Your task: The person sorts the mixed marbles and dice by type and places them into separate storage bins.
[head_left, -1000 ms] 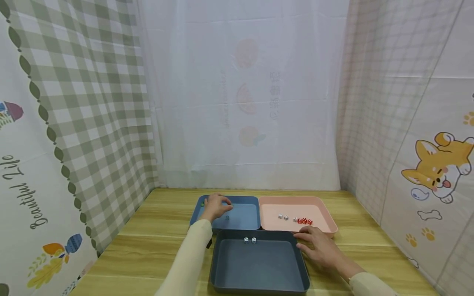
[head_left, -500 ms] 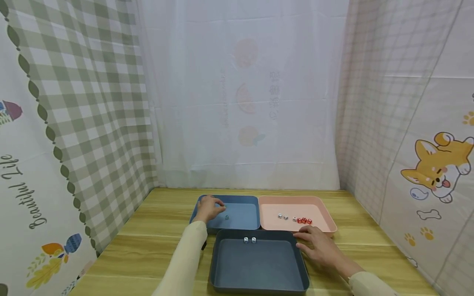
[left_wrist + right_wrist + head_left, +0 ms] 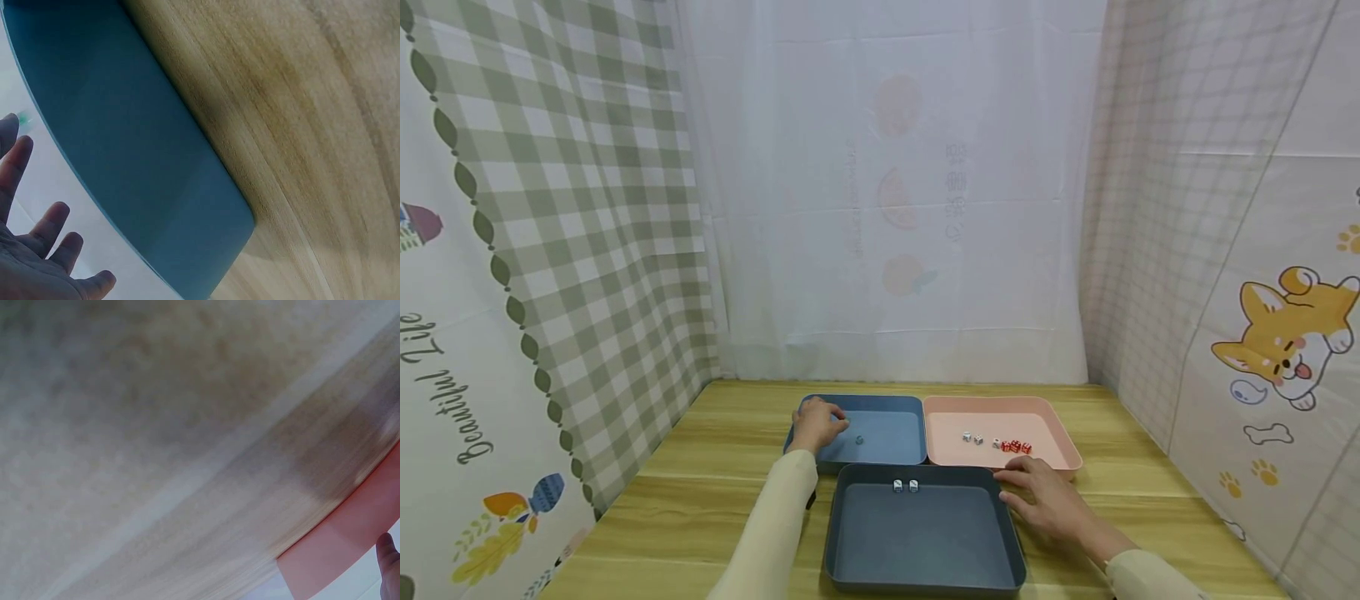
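Observation:
My left hand (image 3: 817,425) is over the left side of the blue tray (image 3: 895,410), thumb and forefinger brought together. In the left wrist view a small blurred green die (image 3: 24,119) shows at those fingertips, apparently pinched; the other fingers are spread. A small dark greenish die (image 3: 859,440) lies in the blue tray beside the hand. My right hand (image 3: 1041,500) rests with relaxed fingers at the corner where the dark grey tray (image 3: 925,546) meets the pink tray (image 3: 1052,417). In the right wrist view only a fingertip (image 3: 386,547) touches the pink wall.
Two white dice (image 3: 906,486) sit near the far edge of the dark tray. The pink tray holds several dice: white ones (image 3: 978,440) and a cluster of red ones (image 3: 1016,447). All three trays stand close together on a wooden table (image 3: 685,483), with cloth hanging around it.
My left hand has moved left across the blue tray, now covering the spot where a green die showed at its left end. The right hand has stayed in place.

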The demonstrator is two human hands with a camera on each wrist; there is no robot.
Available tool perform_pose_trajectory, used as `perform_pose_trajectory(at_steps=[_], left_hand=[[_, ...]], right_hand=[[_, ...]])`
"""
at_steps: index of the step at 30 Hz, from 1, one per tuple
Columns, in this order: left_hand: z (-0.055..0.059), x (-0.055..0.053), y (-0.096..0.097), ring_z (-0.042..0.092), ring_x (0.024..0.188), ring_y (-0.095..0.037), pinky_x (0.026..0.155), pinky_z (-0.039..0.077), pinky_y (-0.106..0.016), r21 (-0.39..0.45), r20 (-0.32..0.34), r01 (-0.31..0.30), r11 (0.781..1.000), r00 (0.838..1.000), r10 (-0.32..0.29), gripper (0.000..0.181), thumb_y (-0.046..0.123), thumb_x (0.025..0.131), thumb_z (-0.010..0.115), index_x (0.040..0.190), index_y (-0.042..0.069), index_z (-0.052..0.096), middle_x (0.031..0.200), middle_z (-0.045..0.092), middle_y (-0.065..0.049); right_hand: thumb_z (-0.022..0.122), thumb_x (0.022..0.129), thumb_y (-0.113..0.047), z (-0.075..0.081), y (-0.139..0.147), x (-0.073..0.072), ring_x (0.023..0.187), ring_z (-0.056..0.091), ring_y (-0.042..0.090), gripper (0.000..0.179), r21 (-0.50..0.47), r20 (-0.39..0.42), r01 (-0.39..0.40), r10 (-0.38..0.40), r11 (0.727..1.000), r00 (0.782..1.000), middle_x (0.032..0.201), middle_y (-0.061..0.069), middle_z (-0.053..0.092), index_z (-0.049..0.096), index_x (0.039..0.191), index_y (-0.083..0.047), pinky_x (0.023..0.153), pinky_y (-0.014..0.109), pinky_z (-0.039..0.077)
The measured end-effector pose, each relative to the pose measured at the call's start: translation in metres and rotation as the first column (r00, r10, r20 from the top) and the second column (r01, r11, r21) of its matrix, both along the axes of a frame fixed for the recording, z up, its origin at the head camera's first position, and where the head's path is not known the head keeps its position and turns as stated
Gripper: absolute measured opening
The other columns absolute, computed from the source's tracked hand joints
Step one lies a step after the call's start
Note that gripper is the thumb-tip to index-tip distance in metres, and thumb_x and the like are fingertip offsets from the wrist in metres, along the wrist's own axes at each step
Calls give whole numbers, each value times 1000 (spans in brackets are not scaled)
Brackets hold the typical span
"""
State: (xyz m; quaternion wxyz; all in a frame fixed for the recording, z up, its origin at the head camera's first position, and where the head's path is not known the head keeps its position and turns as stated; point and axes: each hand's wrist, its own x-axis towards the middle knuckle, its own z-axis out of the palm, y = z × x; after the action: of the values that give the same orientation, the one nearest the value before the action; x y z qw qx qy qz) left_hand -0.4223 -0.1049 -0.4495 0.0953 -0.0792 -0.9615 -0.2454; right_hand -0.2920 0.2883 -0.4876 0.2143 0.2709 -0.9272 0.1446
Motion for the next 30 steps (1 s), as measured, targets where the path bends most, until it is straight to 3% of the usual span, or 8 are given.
perform_pose_trajectory(at_steps=[12,23,30], left_hand=[[2,3,-2,42,129,-44,106,24,-69,15,-6,16,1000,1000,-16,16,21,95,68,104,12,77,129,56,-19],[8,4,-6,43,129,-44,106,27,-66,25,-36,109,994,994,-108,21,23,97,66,110,11,75,132,56,-20],[8,6,-3,46,128,-43,104,33,-62,67,-41,220,973,975,-218,26,23,96,67,116,8,73,131,58,-18]], right_hand=[[73,91,-28,-1,0,-2,103,57,23,27,-8,0,0,0,1000,1000,112,1,61,75,113,-12,87,45,49],[71,92,-31,0,0,-3,103,57,23,29,-8,19,0,0,1000,1000,113,0,60,75,114,-14,87,46,49],[73,91,-29,0,0,-1,103,57,24,27,-12,18,9,-9,1000,1000,113,1,61,75,112,-13,87,46,49]])
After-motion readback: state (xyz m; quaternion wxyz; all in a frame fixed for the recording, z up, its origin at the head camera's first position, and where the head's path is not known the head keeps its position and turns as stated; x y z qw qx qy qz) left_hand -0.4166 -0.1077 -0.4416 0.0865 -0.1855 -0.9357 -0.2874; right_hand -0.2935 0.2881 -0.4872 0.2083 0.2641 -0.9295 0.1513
